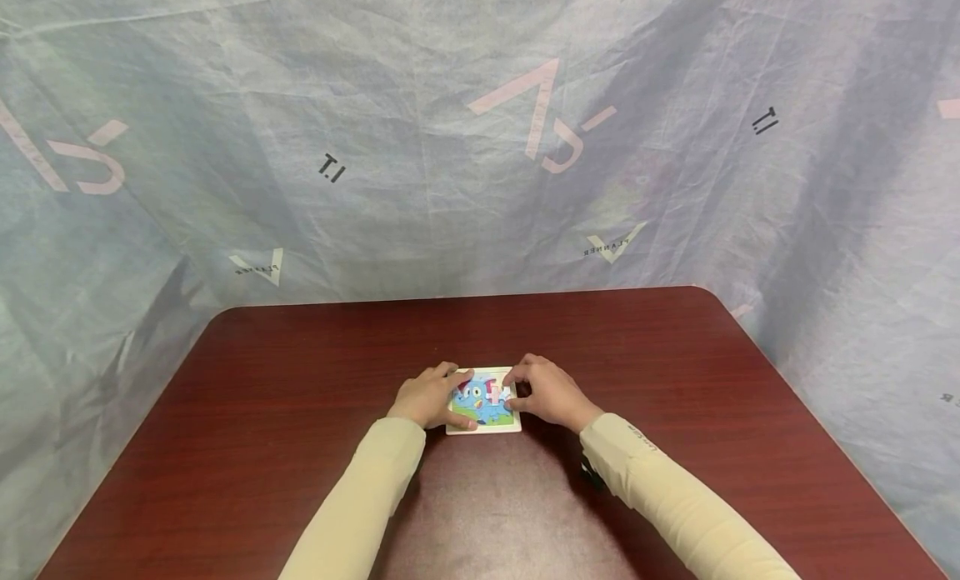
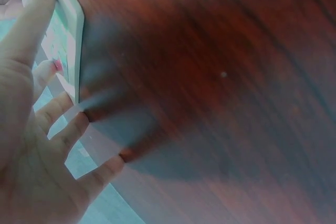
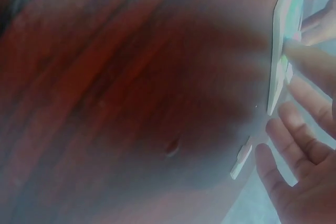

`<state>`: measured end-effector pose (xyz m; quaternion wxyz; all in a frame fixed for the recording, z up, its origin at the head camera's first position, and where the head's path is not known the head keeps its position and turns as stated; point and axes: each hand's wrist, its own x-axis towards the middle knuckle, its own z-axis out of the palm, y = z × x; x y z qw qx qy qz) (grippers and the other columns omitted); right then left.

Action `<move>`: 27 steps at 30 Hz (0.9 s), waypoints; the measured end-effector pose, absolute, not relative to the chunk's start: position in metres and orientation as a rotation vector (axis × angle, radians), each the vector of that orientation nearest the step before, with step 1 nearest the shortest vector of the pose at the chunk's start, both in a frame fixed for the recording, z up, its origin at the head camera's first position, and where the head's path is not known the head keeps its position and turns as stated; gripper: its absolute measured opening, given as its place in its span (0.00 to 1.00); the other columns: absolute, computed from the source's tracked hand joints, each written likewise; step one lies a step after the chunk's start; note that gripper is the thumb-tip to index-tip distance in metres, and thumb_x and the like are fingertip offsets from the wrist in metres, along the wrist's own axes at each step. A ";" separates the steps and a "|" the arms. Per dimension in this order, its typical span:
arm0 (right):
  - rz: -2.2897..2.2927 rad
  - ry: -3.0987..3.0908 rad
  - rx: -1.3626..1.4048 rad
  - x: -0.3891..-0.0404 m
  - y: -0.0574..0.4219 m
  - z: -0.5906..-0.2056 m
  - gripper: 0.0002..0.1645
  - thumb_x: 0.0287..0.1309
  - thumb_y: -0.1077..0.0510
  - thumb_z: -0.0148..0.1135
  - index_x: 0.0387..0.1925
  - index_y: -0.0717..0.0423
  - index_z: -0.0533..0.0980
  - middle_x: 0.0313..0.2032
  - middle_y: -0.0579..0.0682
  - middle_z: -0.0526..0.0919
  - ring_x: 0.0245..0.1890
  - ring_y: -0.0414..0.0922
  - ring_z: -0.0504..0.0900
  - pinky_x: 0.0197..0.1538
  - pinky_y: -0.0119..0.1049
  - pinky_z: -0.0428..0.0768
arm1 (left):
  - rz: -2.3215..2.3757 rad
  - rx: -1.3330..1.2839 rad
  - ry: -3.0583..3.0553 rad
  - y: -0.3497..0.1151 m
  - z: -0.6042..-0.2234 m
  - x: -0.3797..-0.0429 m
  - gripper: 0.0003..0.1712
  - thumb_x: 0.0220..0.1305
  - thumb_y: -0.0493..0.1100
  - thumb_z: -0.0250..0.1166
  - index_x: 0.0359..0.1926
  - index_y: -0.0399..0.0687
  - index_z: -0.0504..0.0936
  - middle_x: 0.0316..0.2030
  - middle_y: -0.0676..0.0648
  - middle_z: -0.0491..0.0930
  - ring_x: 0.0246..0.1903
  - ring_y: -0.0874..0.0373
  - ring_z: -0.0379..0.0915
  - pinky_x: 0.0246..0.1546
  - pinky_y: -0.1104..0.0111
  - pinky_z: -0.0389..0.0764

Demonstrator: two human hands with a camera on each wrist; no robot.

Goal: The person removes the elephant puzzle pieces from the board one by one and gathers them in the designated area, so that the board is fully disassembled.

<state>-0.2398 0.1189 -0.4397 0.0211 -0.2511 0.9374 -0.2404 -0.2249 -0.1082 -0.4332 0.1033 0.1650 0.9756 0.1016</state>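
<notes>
A flat jigsaw puzzle (image 1: 480,409) with a blue cartoon animal on green lies in a white frame (image 1: 495,431) on the table. My left hand (image 1: 426,397) rests at its left side, thumb on the lower part and index finger on the upper part, the other fingers spread. At the right side, my right hand (image 1: 551,392) bends its thumb and index finger round a small puzzle piece (image 1: 506,392), mostly hidden by the fingertips. Beside that piece shows a pale cross-shaped patch. The right wrist view shows the remaining fingers held off the table.
A loose puzzle piece (image 3: 241,160) lies on the table beyond the frame, near my right fingers. The dark red wooden table (image 1: 300,355) has rounded far corners. Grey printed cloth (image 1: 420,147) hangs behind it and along both sides.
</notes>
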 end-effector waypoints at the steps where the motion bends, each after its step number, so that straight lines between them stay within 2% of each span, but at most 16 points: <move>1: -0.748 2.911 -0.779 -0.240 0.119 -0.440 0.15 0.51 0.56 0.80 0.41 0.52 0.86 0.39 0.46 0.78 0.37 0.43 0.77 0.41 0.41 0.78 | 0.299 0.487 2.879 -0.108 -0.433 -0.225 0.51 0.54 0.65 0.76 0.75 0.56 0.68 0.71 0.44 0.66 0.66 0.45 0.66 0.59 0.45 0.74; 6: -0.746 2.932 -0.768 -0.241 0.118 -0.439 0.17 0.48 0.56 0.82 0.35 0.50 0.80 0.36 0.45 0.77 0.38 0.43 0.77 0.43 0.42 0.78 | 0.303 0.480 2.875 -0.108 -0.433 -0.225 0.51 0.55 0.65 0.75 0.76 0.57 0.68 0.72 0.44 0.65 0.67 0.45 0.65 0.61 0.45 0.72; 10: -0.704 2.956 -0.746 -0.241 0.117 -0.438 0.16 0.49 0.53 0.82 0.35 0.48 0.80 0.36 0.44 0.77 0.37 0.42 0.75 0.42 0.42 0.78 | 0.316 0.483 2.868 -0.108 -0.432 -0.224 0.51 0.55 0.65 0.75 0.76 0.56 0.67 0.72 0.44 0.65 0.68 0.45 0.64 0.62 0.44 0.71; 18: -0.626 2.988 -0.735 -0.243 0.117 -0.441 0.14 0.54 0.50 0.78 0.41 0.48 0.86 0.39 0.46 0.79 0.36 0.43 0.76 0.38 0.41 0.78 | 0.329 0.478 2.851 -0.110 -0.432 -0.225 0.50 0.56 0.64 0.75 0.76 0.56 0.67 0.72 0.44 0.64 0.68 0.44 0.64 0.63 0.43 0.70; 23: -0.616 2.972 -0.757 -0.245 0.118 -0.441 0.15 0.57 0.51 0.76 0.45 0.49 0.87 0.42 0.47 0.80 0.40 0.45 0.78 0.40 0.42 0.79 | 0.326 0.482 2.861 -0.110 -0.432 -0.224 0.50 0.55 0.64 0.76 0.75 0.56 0.68 0.72 0.44 0.65 0.68 0.45 0.64 0.62 0.43 0.71; 27: -0.617 2.941 -0.775 -0.247 0.120 -0.440 0.17 0.57 0.51 0.76 0.47 0.50 0.87 0.42 0.48 0.80 0.40 0.44 0.77 0.42 0.43 0.79 | 0.325 0.484 2.860 -0.109 -0.431 -0.224 0.50 0.55 0.64 0.75 0.75 0.55 0.68 0.72 0.43 0.65 0.68 0.44 0.64 0.62 0.43 0.70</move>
